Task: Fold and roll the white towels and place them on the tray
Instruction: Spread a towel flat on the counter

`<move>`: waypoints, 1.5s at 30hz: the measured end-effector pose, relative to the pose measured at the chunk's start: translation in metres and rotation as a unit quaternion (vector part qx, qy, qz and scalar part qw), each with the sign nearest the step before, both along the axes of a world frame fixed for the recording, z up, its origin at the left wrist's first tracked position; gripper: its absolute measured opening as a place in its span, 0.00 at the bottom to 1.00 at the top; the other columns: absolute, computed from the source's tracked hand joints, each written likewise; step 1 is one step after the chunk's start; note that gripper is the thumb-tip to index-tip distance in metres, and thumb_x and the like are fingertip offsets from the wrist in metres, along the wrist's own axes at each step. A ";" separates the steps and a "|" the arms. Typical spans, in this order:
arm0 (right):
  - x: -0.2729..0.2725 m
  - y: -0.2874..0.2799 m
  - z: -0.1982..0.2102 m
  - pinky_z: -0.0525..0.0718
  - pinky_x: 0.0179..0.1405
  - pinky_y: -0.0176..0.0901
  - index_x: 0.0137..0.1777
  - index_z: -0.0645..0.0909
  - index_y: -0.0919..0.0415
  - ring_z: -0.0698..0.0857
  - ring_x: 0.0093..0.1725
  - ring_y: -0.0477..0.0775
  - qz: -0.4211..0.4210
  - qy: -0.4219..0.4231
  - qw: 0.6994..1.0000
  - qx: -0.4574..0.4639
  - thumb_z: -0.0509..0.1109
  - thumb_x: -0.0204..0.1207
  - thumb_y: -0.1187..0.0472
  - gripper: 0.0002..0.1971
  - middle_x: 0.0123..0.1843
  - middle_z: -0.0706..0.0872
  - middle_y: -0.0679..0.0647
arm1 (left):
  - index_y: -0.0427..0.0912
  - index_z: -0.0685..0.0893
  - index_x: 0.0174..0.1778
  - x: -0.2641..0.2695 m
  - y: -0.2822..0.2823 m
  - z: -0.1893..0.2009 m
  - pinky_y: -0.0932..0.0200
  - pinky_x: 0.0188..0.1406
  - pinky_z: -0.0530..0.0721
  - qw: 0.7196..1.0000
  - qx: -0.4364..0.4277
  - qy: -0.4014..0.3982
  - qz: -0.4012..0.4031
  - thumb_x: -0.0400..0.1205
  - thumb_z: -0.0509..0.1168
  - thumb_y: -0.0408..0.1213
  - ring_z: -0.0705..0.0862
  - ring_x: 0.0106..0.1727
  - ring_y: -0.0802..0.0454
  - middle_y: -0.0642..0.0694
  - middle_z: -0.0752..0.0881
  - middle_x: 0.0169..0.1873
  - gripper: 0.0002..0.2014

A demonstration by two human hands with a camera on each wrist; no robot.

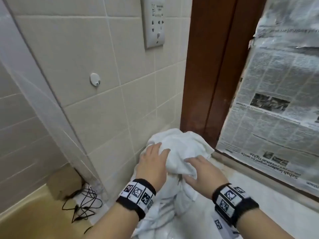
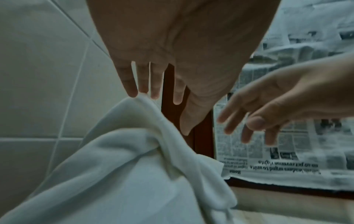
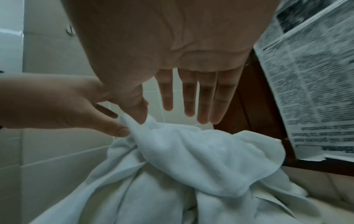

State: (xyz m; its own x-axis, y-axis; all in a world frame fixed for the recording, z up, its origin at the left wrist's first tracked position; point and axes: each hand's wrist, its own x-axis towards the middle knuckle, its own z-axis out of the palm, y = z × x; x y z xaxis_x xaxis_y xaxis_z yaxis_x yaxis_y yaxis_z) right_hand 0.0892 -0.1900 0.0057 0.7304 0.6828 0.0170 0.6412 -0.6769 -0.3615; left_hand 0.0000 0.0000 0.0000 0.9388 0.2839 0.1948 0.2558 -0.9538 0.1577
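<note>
A heap of crumpled white towels (image 1: 181, 149) lies on a pale counter, in the corner between the tiled wall and a wooden frame. My left hand (image 1: 163, 148) hovers at the heap's left top with straight fingers, and its fingertips (image 2: 134, 94) touch a raised fold of towel (image 2: 134, 136). Over the heap's right side my right hand (image 1: 189, 169) is spread flat. In the right wrist view its thumb (image 3: 141, 118) touches a peak of the towel (image 3: 201, 159), while the other fingers stand clear above it. Neither hand grips cloth. No tray is in view.
A newspaper-covered pane (image 1: 276, 100) in a dark wooden frame (image 1: 207, 75) stands close on the right. The tiled wall (image 1: 95, 66) carries a socket plate (image 1: 154, 23) and a round hook (image 1: 95, 79). Black cables (image 1: 82, 206) and a cardboard box (image 1: 63, 181) lie lower left.
</note>
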 end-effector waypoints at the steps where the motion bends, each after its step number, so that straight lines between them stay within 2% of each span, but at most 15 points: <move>1: 0.004 0.010 -0.003 0.79 0.62 0.41 0.81 0.70 0.40 0.80 0.70 0.48 0.008 0.002 1.000 -0.002 0.68 0.79 0.38 0.30 0.73 0.75 0.43 | 0.56 0.73 0.80 0.004 0.005 -0.003 0.45 0.81 0.64 1.000 0.010 0.007 -0.006 0.81 0.67 0.36 0.61 0.85 0.43 0.45 0.65 0.85 0.29; 4: 0.013 0.035 -0.009 0.80 0.64 0.43 0.82 0.68 0.41 0.79 0.71 0.48 0.009 0.013 1.000 -0.011 0.69 0.78 0.36 0.33 0.75 0.73 0.43 | 0.52 0.88 0.55 0.011 0.017 -0.015 0.45 0.61 0.83 0.999 0.017 -0.026 -0.005 0.69 0.79 0.33 0.80 0.70 0.41 0.46 0.83 0.66 0.19; 7: 0.019 0.051 -0.022 0.81 0.65 0.45 0.80 0.69 0.42 0.79 0.71 0.50 -0.007 0.019 1.000 0.009 0.70 0.77 0.37 0.32 0.73 0.73 0.44 | 0.53 0.87 0.42 0.017 0.029 -0.027 0.52 0.45 0.87 0.995 0.021 -0.095 -0.012 0.67 0.84 0.36 0.80 0.56 0.46 0.53 0.86 0.49 0.14; 11: 0.028 0.055 -0.031 0.80 0.56 0.42 0.75 0.72 0.42 0.82 0.64 0.52 -0.033 0.021 0.998 0.051 0.73 0.76 0.39 0.29 0.68 0.74 0.43 | 0.50 0.86 0.49 0.018 0.032 -0.012 0.49 0.48 0.85 0.980 -0.007 -0.194 -0.043 0.84 0.71 0.42 0.76 0.50 0.47 0.54 0.85 0.44 0.02; 13: 0.032 0.054 -0.031 0.76 0.50 0.39 0.74 0.72 0.41 0.83 0.59 0.51 -0.044 0.023 0.996 0.068 0.75 0.75 0.40 0.28 0.66 0.72 0.41 | 0.49 0.85 0.50 0.019 0.030 0.003 0.51 0.48 0.83 0.972 -0.014 -0.229 -0.047 0.88 0.63 0.45 0.77 0.48 0.47 0.54 0.86 0.43 0.07; 20: 0.044 0.045 -0.005 0.82 0.50 0.46 0.61 0.80 0.39 0.82 0.53 0.49 -0.108 0.000 0.976 0.188 0.78 0.76 0.46 0.16 0.58 0.76 0.39 | 0.51 0.84 0.52 0.021 0.031 0.066 0.44 0.50 0.81 0.953 -0.074 -0.289 -0.051 0.90 0.59 0.49 0.79 0.48 0.47 0.57 0.86 0.44 0.10; 23: 0.044 0.034 0.016 0.75 0.44 0.40 0.53 0.84 0.43 0.82 0.48 0.47 -0.115 -0.023 0.967 0.228 0.79 0.77 0.54 0.09 0.52 0.78 0.41 | 0.52 0.82 0.53 0.013 0.026 0.093 0.46 0.45 0.83 0.934 -0.117 -0.333 -0.057 0.89 0.60 0.49 0.80 0.45 0.50 0.57 0.85 0.42 0.08; 26: 0.039 0.016 0.036 0.71 0.40 0.33 0.43 0.80 0.36 0.81 0.45 0.39 -0.108 -0.022 0.963 0.246 0.77 0.74 0.66 0.18 0.48 0.80 0.41 | 0.58 0.77 0.55 -0.005 0.019 0.122 0.47 0.39 0.84 0.908 -0.174 -0.376 -0.054 0.89 0.61 0.51 0.85 0.41 0.53 0.57 0.87 0.39 0.03; 29: 0.025 -0.008 0.060 0.70 0.41 0.24 0.41 0.81 0.37 0.81 0.48 0.34 -0.100 -0.024 0.956 0.276 0.75 0.71 0.73 0.23 0.45 0.83 0.40 | 0.59 0.79 0.55 -0.030 0.011 0.146 0.52 0.39 0.84 0.890 -0.207 -0.400 -0.072 0.89 0.63 0.49 0.87 0.39 0.58 0.59 0.88 0.39 0.01; 33: -0.013 -0.051 0.100 0.81 0.37 0.32 0.44 0.87 0.42 0.85 0.45 0.33 -0.111 0.011 0.934 0.339 0.70 0.72 0.77 0.23 0.43 0.89 0.31 | 0.56 0.82 0.56 -0.076 -0.005 0.165 0.60 0.36 0.81 0.874 -0.227 -0.422 -0.081 0.89 0.64 0.50 0.86 0.38 0.57 0.59 0.87 0.39 0.05; 35: -0.035 -0.074 0.118 0.85 0.38 0.32 0.44 0.89 0.44 0.88 0.44 0.35 -0.103 0.023 0.919 0.380 0.72 0.72 0.77 0.22 0.43 0.91 0.35 | 0.55 0.81 0.55 -0.103 -0.014 0.171 0.59 0.35 0.80 0.872 -0.228 -0.425 -0.079 0.89 0.63 0.51 0.85 0.37 0.53 0.57 0.86 0.39 0.06; 38: -0.073 -0.103 0.140 0.92 0.45 0.55 0.46 0.90 0.43 0.92 0.43 0.48 -0.084 0.039 0.906 0.414 0.75 0.73 0.76 0.22 0.44 0.94 0.45 | 0.58 0.79 0.54 -0.141 -0.021 0.168 0.52 0.39 0.83 0.869 -0.261 -0.416 -0.067 0.89 0.62 0.53 0.86 0.38 0.53 0.57 0.87 0.39 0.05; 40: -0.099 -0.115 0.149 0.92 0.38 0.66 0.46 0.90 0.45 0.91 0.37 0.58 -0.061 0.056 0.908 0.410 0.73 0.73 0.78 0.22 0.41 0.93 0.50 | 0.59 0.79 0.54 -0.165 -0.021 0.159 0.47 0.42 0.84 0.874 -0.284 -0.393 -0.041 0.88 0.63 0.53 0.87 0.41 0.54 0.58 0.87 0.39 0.04; 42: -0.120 -0.122 0.153 0.87 0.27 0.76 0.46 0.90 0.46 0.88 0.32 0.66 -0.044 0.076 0.917 0.388 0.70 0.72 0.82 0.25 0.38 0.93 0.52 | 0.59 0.81 0.51 -0.190 -0.020 0.145 0.54 0.41 0.82 0.879 -0.306 -0.366 -0.016 0.89 0.64 0.51 0.86 0.39 0.58 0.60 0.88 0.38 0.03; 45: -0.148 -0.121 0.149 0.87 0.25 0.72 0.46 0.89 0.45 0.89 0.33 0.64 -0.006 0.077 0.937 0.341 0.70 0.73 0.81 0.25 0.39 0.92 0.49 | 0.57 0.82 0.47 -0.224 -0.012 0.117 0.70 0.34 0.74 0.910 -0.283 -0.301 0.032 0.88 0.66 0.48 0.82 0.36 0.64 0.61 0.86 0.36 0.04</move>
State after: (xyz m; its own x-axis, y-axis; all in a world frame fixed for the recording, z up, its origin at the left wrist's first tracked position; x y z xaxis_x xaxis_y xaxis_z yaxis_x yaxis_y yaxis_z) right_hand -0.0592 -0.3109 0.1546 0.7679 0.5424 0.3407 0.5400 -0.2621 -0.7998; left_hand -0.2236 -0.0117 0.1167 0.6882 0.5490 0.4744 0.0112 -0.6618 0.7496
